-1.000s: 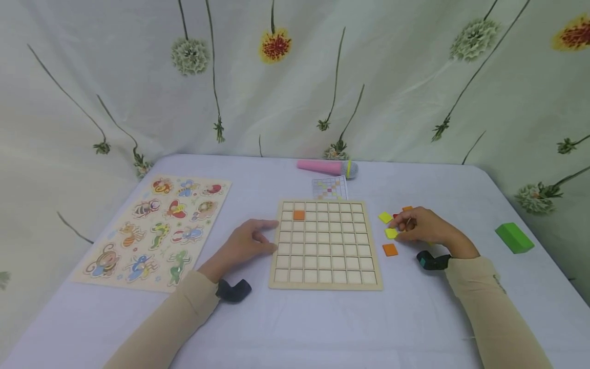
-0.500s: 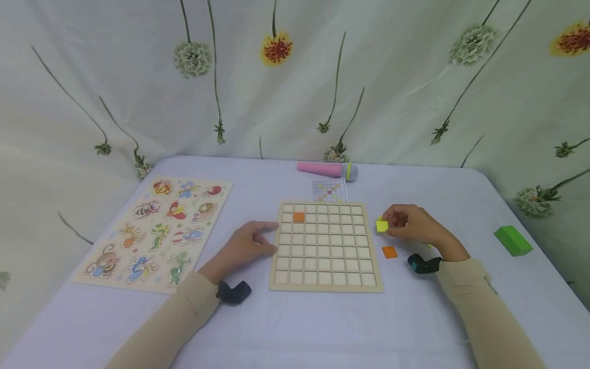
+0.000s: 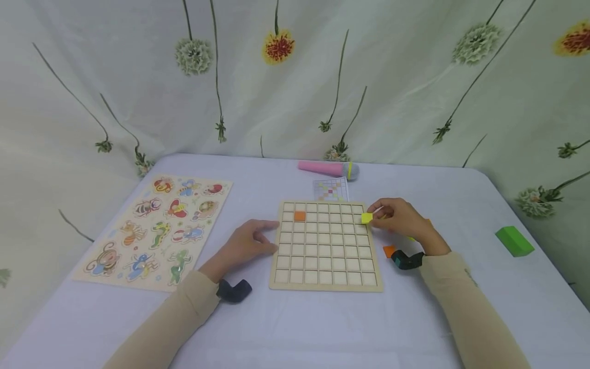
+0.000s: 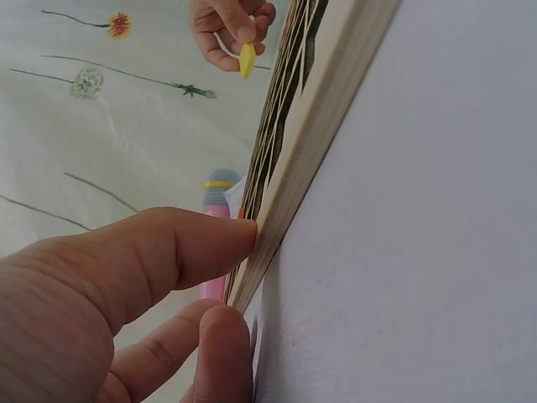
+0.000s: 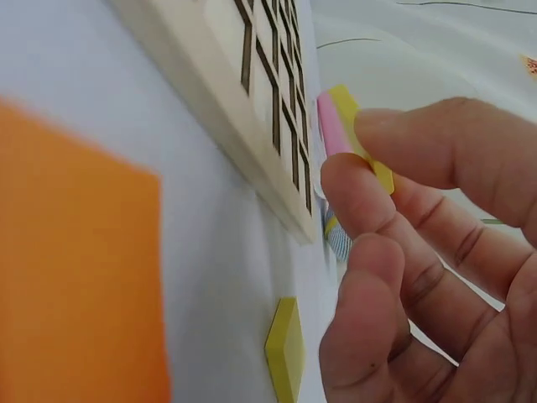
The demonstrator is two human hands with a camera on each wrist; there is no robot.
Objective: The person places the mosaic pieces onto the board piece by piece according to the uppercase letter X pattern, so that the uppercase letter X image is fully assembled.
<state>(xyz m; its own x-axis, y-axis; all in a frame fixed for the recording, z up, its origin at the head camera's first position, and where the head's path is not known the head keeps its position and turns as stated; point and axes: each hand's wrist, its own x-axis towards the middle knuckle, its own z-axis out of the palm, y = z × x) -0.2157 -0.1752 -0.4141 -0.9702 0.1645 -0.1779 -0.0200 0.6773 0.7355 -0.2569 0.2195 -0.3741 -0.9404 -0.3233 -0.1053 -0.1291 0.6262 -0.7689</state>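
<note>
The right hand (image 3: pixel 400 219) is pinching a thin, flat yellow square tile (image 3: pixel 366 218) between thumb and fingertips, holding it tilted over the right edge of the wooden grid board (image 3: pixel 324 279), near that board's far right corner. The board, pale wood cut into square cells, is lying flat near the middle of the tabletop (image 3: pixel 295 328), with one orange tile (image 3: pixel 299 216) sitting in a cell. The left hand (image 3: pixel 244 245) is resting with relaxed fingers against the board's left edge, gripping nothing. Another yellow tile (image 5: pixel 285 348) is lying beside the board's right edge.
</note>
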